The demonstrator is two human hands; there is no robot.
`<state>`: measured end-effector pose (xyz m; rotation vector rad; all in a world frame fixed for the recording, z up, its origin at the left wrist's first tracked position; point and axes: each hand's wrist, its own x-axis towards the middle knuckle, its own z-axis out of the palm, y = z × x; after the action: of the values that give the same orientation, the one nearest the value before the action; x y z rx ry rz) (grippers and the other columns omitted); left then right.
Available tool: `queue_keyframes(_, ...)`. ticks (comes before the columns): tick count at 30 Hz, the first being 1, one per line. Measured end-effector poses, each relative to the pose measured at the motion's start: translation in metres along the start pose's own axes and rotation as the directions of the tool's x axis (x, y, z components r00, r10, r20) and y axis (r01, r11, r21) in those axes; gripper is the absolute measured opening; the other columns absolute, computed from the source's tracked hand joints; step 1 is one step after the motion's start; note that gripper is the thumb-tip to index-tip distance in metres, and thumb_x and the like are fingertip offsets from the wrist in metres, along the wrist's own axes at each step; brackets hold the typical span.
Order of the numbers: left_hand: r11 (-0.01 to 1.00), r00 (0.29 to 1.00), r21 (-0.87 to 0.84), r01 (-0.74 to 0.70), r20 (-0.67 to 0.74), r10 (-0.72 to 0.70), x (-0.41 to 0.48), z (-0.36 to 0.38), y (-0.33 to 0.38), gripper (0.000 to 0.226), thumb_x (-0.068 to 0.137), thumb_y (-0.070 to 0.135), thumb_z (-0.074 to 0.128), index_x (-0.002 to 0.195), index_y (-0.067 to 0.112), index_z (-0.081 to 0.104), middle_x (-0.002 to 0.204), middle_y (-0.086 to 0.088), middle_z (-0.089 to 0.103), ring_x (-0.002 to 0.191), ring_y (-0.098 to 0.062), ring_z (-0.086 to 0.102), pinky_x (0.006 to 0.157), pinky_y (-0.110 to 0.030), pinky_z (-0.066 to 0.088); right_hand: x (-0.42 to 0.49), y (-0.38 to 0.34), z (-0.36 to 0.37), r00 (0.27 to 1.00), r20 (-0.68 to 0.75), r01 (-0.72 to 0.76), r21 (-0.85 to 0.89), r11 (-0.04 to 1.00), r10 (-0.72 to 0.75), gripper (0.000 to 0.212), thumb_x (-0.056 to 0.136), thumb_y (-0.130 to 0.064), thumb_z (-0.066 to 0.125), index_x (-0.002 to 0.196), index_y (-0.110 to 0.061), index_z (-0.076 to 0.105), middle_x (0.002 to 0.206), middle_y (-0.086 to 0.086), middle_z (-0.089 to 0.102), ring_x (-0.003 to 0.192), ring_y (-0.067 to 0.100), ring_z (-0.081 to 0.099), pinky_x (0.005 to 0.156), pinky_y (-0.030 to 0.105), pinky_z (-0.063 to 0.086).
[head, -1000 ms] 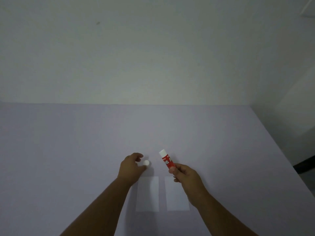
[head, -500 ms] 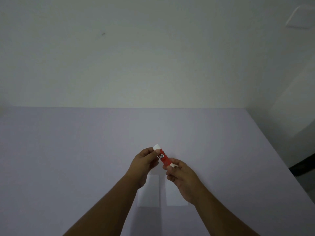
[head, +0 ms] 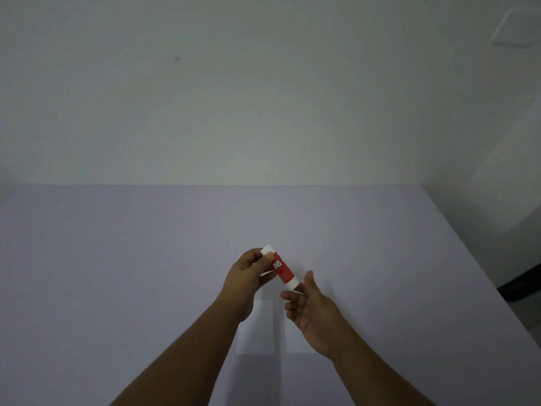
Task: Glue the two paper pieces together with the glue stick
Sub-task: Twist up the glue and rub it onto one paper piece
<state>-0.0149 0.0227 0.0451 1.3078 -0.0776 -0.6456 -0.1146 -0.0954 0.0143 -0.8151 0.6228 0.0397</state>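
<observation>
A red glue stick (head: 281, 268) with a white cap on its far end is held above the table, tilted. My left hand (head: 248, 273) grips it at the capped upper end. My right hand (head: 310, 309) is just below its white base, fingers apart and palm up, barely touching or just off it. Two white paper pieces lie side by side on the table beneath my hands: the left paper (head: 259, 329) is partly covered by my left wrist, the right paper (head: 294, 338) mostly hidden under my right hand.
The lilac table (head: 117, 273) runs to a pale wall at the back. Its right edge (head: 480, 265) drops off to a dark floor.
My left hand brought the white cap onto the stick and took hold of it. My right hand has let go of the stick and opened.
</observation>
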Motion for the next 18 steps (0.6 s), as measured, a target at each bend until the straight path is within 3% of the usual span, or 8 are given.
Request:
queue_keyframes(3,1.0,1.0,0.009,-0.006,0.006,0.006,-0.001,0.0008,-0.0006,0.013,0.09,0.02,0.055,0.1,0.014,0.062,0.1,-0.009,0.066,0.095,-0.02,0.064,0.074,-0.023,0.057,0.0,-0.0001,-0.002,0.996,-0.002,0.089,-0.045,0.995,-0.089,0.047,0.069,-0.034,0.068,0.105,-0.004,0.059,0.072,0.008,0.07,0.066,0.017,0.064,0.061,0.025,0.056)
queue_keyframes(6,1.0,0.999,0.023,-0.005,0.033,0.004,-0.0024,0.0026,-0.0011,0.017,0.09,0.019,0.056,0.105,0.011,0.061,0.104,-0.011,0.065,0.099,-0.023,0.063,0.087,-0.031,0.054,-0.0028,0.001,0.0008,0.999,0.002,-0.036,0.033,0.999,0.036,0.038,0.083,-0.038,0.059,0.096,-0.002,0.063,0.063,0.009,0.066,0.056,0.016,0.061,0.052,0.023,0.054)
queue_keyframes(9,0.999,0.999,0.052,0.004,0.039,-0.006,-0.0023,0.0024,-0.0016,0.022,0.09,0.018,0.057,0.109,0.008,0.06,0.109,-0.014,0.065,0.102,-0.026,0.063,0.093,-0.038,0.051,-0.0038,0.0023,0.0012,0.993,-0.002,-0.12,0.012,0.993,0.12,0.048,0.089,-0.049,0.047,0.083,-0.005,0.067,0.06,0.008,0.064,0.052,0.015,0.058,0.048,0.023,0.049)
queue_keyframes(14,0.999,1.0,0.037,0.023,0.014,-0.024,-0.0014,-0.0016,-0.004,0.021,0.089,0.02,0.058,0.106,0.008,0.061,0.106,-0.013,0.066,0.099,-0.025,0.065,0.085,-0.03,0.054,-0.0017,0.0041,0.002,0.998,-0.063,0.028,-0.035,0.999,-0.03,0.042,0.077,-0.034,0.063,0.103,-0.002,0.059,0.063,0.009,0.068,0.057,0.016,0.062,0.055,0.025,0.055)
queue_keyframes(16,0.999,0.999,0.025,0.032,0.035,-0.033,-0.0019,-0.0017,-0.0054,0.021,0.089,0.02,0.059,0.106,0.008,0.062,0.104,-0.012,0.068,0.097,-0.023,0.066,0.082,-0.028,0.055,-0.003,0.004,0.0036,0.997,-0.065,-0.037,-0.016,0.999,0.036,0.04,0.081,-0.038,0.06,0.093,-0.001,0.063,0.059,0.008,0.065,0.052,0.015,0.06,0.049,0.023,0.053)
queue_keyframes(18,0.999,0.998,0.032,0.042,0.054,-0.044,-0.002,-0.0011,-0.0061,0.021,0.088,0.019,0.059,0.105,0.008,0.063,0.102,-0.01,0.069,0.095,-0.021,0.067,0.082,-0.027,0.056,-0.0036,0.0052,0.0035,0.989,-0.07,-0.127,-0.009,0.992,0.126,0.052,0.086,-0.051,0.048,0.074,-0.004,0.067,0.055,0.007,0.061,0.047,0.015,0.055,0.044,0.022,0.047)
